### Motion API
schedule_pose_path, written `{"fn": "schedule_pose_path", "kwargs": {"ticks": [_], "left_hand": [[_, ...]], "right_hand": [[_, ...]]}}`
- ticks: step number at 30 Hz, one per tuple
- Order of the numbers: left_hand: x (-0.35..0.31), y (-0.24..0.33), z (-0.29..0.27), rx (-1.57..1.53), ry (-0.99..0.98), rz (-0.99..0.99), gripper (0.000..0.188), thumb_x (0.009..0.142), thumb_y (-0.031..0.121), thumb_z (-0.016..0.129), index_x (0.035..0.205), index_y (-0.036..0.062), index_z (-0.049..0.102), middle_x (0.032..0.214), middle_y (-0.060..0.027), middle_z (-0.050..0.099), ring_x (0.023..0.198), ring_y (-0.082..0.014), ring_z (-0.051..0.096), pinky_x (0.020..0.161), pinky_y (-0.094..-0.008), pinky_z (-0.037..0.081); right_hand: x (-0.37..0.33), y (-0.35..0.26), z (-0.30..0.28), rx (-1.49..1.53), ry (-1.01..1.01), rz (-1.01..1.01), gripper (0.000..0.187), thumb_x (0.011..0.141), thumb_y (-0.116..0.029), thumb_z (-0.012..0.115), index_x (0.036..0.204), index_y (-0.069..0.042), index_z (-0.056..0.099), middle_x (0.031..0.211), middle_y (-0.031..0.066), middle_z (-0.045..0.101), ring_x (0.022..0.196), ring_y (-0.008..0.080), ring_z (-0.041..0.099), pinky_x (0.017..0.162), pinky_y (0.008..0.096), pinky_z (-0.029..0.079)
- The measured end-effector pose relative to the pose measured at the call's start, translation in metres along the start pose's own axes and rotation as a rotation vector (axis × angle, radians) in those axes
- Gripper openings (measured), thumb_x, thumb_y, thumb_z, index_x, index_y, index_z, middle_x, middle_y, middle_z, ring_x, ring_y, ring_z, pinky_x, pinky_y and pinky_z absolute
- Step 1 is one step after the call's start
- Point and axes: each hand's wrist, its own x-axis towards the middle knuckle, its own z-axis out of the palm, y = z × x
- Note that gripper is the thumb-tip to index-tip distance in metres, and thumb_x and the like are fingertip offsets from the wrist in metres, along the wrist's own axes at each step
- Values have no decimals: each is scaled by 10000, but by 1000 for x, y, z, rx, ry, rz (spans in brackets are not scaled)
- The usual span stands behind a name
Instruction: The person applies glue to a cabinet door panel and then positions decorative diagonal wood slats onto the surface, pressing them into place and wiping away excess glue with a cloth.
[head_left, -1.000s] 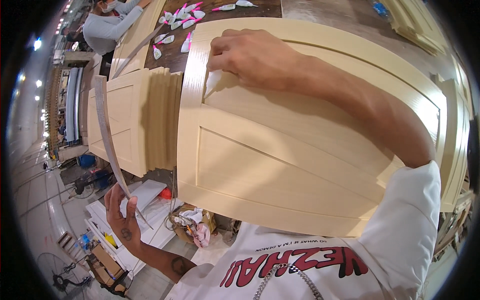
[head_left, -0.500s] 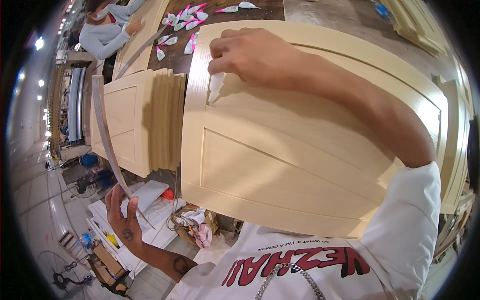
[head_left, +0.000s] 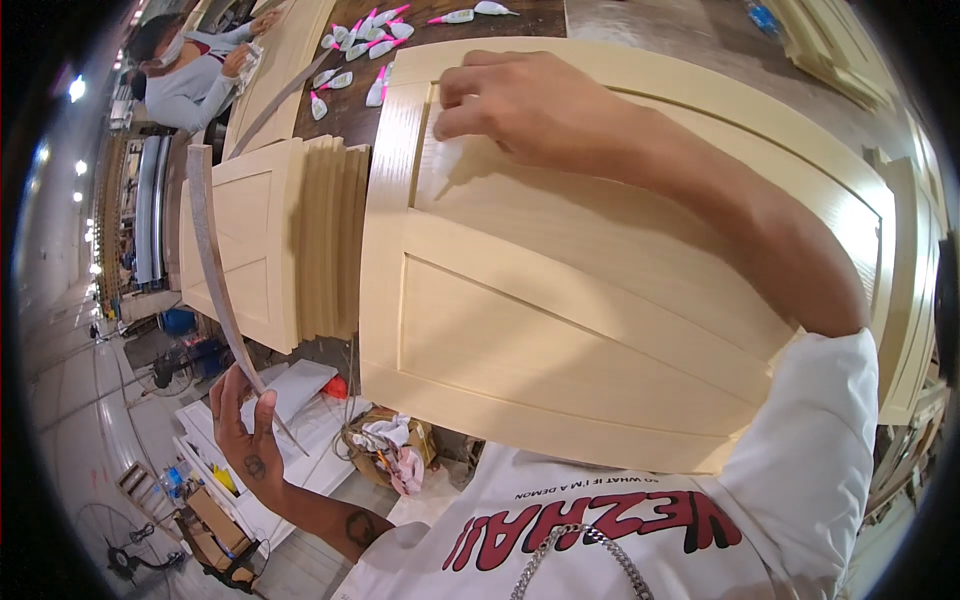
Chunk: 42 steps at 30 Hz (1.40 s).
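Observation:
My right hand [head_left: 535,105] is closed around a small white squeeze bottle [head_left: 445,165], whose narrow tip points down. The bottle is slightly blurred; I cannot tell whether its tip touches the wood. Beneath it lies a pale yellow wooden door panel [head_left: 570,335] with grooved, recessed fields, and the tip is near the recess corner at the panel's left end. At the lower left, my left hand [head_left: 250,440] grips a long thin grey-brown strip [head_left: 208,235] between thumb and fingers. The strip stands up beside the panel, and its lower end pokes out below the thumb.
Several similar panels [head_left: 325,240] are stacked left of mine. White bottles with pink tips [head_left: 375,45] lie on the dark table beyond. A co-worker in grey sleeves [head_left: 190,85] works at the far left. A box of rags [head_left: 400,450] stands below; more panels [head_left: 900,290] are at right.
My right hand and the bottle have shifted slightly to the right, away from the recess's left edge. My left hand keeps its hold on the strip. The co-worker has leaned left.

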Motion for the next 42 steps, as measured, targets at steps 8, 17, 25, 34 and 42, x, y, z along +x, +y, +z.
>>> {"fn": "schedule_pose_path", "kwargs": {"ticks": [8, 17, 25, 34, 42], "left_hand": [[-4, 2, -3, 25, 8, 13, 484, 844, 238, 762, 1247, 10, 621, 1131, -97, 609, 995, -223, 598, 901, -333, 478], [-2, 2, 2, 20, -3, 12, 508, 844, 275, 764, 1241, -6, 618, 1119, -99, 615, 989, -219, 597, 890, -330, 476], [-12, -1, -2, 36, 6, -13, 509, 834, 261, 765, 1240, -7, 617, 1135, -108, 614, 978, -229, 592, 885, -338, 470], [-14, -5, 0, -40, -6, -20, 477, 820, 138, 765, 1255, 4, 622, 1160, -116, 608, 1045, -235, 571, 902, -336, 463], [-24, -9, -5, 0, -12, -10, 457, 822, 135, 759, 1240, 5, 630, 1174, -121, 616, 1063, -247, 576, 908, -335, 464]], "right_hand": [[2, -5, 3, 7, -10, -58, 238, 850, -71, 552, 1006, -126, 724, 968, 63, 618, 1017, 268, 593, 831, 404, 536], [7, -3, 6, -39, -16, -11, 362, 712, 69, 609, 1008, -117, 705, 1002, 60, 634, 1018, 260, 586, 782, 389, 530], [-16, -4, -12, -17, -32, -59, 358, 710, 90, 604, 989, -111, 701, 992, 53, 633, 1008, 249, 593, 742, 394, 532], [-7, -12, -7, -32, -44, -38, 280, 778, 19, 595, 968, -139, 726, 993, 49, 636, 1040, 242, 598, 787, 383, 549], [-15, -8, -15, -48, -101, -26, 270, 787, 9, 582, 967, -138, 720, 987, 50, 631, 1039, 250, 600, 776, 392, 553]]}}
